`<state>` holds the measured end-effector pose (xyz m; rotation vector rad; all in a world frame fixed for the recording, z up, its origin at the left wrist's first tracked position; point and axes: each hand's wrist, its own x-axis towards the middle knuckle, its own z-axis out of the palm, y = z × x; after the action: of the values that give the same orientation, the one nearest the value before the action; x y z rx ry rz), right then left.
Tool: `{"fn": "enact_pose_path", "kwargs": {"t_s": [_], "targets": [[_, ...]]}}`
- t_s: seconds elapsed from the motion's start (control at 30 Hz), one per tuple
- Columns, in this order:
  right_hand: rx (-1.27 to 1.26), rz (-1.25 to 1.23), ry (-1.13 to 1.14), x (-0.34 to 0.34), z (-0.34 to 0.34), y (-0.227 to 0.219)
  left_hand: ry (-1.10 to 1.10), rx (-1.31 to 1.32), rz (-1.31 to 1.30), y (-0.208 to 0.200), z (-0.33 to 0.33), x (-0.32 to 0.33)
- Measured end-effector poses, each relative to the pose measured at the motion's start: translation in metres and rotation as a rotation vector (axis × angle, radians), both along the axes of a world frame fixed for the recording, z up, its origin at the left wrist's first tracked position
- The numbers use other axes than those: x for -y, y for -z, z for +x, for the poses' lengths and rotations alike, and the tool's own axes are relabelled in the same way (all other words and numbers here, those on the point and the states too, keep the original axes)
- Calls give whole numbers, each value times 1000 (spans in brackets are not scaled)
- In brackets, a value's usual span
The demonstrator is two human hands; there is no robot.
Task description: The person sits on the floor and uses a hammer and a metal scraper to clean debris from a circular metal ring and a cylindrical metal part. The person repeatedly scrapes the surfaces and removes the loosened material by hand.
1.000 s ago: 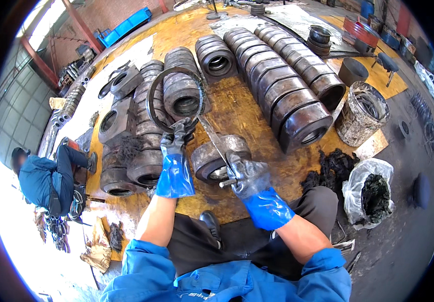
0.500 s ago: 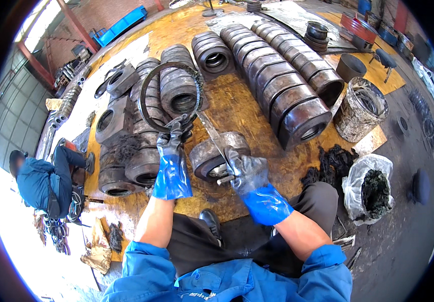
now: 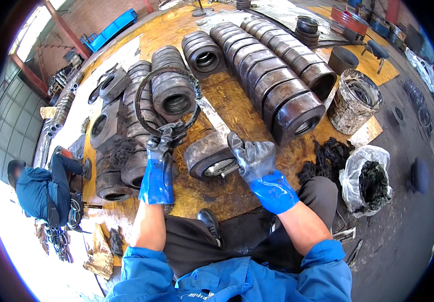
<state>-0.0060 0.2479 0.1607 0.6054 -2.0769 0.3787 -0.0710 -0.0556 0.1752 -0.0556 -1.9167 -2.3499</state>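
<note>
My left hand (image 3: 162,141), in a grimy black-and-blue rubber glove, is closed round the lower edge of a thin dark metal ring (image 3: 197,89). The ring stands up from the fist, and dark dirt clings to its right side. My right hand (image 3: 253,157), gloved the same way, grips a long flat scraper blade (image 3: 214,114). The blade points up and left, its tip at the right side of the ring; whether they touch I cannot tell. Its grip is mostly hidden by the fingers. A thick bored metal block (image 3: 204,153) lies below, between my hands.
Long rows of bored metal blocks (image 3: 282,90) stand ahead on the stained board. More blocks (image 3: 107,126) are stacked at left. On the right are a grimy bucket (image 3: 350,108), black fibre waste (image 3: 325,161) and a lined bag (image 3: 348,176). Another person (image 3: 41,191) sits at far left.
The blade has turned to show its broad, light face. My left hand and the ring have shifted slightly left, and my right hand slightly right. The whole view has shifted a little.
</note>
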Motion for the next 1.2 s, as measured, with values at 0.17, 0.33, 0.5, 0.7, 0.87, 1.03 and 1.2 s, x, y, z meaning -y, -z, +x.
{"fn": "enact_pose_path", "kwargs": {"t_s": [0.17, 0.33, 0.5, 0.7, 0.87, 1.03, 1.2], "targets": [[-3, 25, 59, -8, -8, 5, 69, 2, -72, 7, -4, 11], [-25, 80, 56, -22, -3, -20, 149, 12, -167, -4, 16, 3], [-67, 15, 76, -30, -11, -24, 238, 155, -196, 3, 20, 2], [14, -73, 146, -26, -9, -21, 109, 161, -27, 10, 14, -14], [92, -18, 214, -10, 2, 0, -44, 95, 116, 23, 1, -13], [332, 101, 243, 26, 8, 25, -86, 23, 70, 23, 4, -25], [847, 246, 242, 51, 12, -1, -80, -20, -121, 25, 23, -46]]}}
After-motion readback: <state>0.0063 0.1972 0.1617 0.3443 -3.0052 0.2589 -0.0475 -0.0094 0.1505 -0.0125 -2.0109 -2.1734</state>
